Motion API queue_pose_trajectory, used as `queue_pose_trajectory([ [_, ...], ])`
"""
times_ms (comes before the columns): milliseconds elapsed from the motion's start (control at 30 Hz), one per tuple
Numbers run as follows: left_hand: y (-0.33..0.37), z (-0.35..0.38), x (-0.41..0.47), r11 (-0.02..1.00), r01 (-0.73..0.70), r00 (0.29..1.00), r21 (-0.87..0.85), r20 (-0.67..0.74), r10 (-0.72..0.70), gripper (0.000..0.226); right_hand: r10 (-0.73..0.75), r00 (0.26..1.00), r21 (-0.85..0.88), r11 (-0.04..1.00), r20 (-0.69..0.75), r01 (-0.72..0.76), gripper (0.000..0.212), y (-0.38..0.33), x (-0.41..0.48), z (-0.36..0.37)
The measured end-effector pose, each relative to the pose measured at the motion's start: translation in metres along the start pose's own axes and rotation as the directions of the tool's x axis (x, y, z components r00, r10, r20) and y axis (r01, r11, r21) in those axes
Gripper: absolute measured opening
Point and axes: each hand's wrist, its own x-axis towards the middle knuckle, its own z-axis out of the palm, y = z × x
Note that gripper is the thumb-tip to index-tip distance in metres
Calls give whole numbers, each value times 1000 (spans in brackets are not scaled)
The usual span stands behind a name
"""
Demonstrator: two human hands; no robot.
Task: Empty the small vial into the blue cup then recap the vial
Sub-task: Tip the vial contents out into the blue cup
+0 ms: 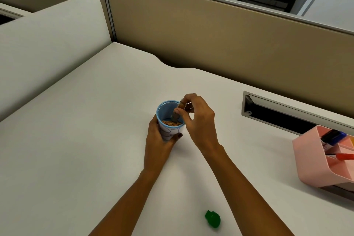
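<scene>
The blue cup [166,110] stands on the white table, and my left hand [158,140] is wrapped around its lower half. Brown bits lie at the bottom of the cup. My right hand [197,119] holds the small clear vial [177,111] tipped mouth-down inside the cup's rim, pinched between thumb and fingers. The vial's body is partly hidden by my fingers. The green cap [213,219] lies alone on the table near the front edge, well behind both hands.
A pink desk organiser [314,161] with pens stands at the right edge. A cable slot [272,113] is cut into the table behind it. Beige partition walls close off the back and left.
</scene>
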Motion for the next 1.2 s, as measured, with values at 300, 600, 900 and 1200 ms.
queue_pose_trajectory([
  [300, 6, -3, -2, 999, -27, 1000, -24, 3, 27, 72, 64, 998, 44, 997, -25, -63, 36, -2, 1, -1],
  [600, 10, -3, -3, 1000, 6, 1000, -16, 12, -6, 73, 65, 998, 53, 996, 9, -66, 36, -2, -1, -1],
  [900, 6, -2, -3, 999, -41, 999, -21, -11, 41, 68, 18, 1000, 23, 1000, 24, -19, 29, -3, -2, -3],
  [1200, 3, -2, -3, 999, -43, 999, -11, -17, 43, 71, 55, 998, 33, 998, 16, -56, 37, -2, -4, -3],
])
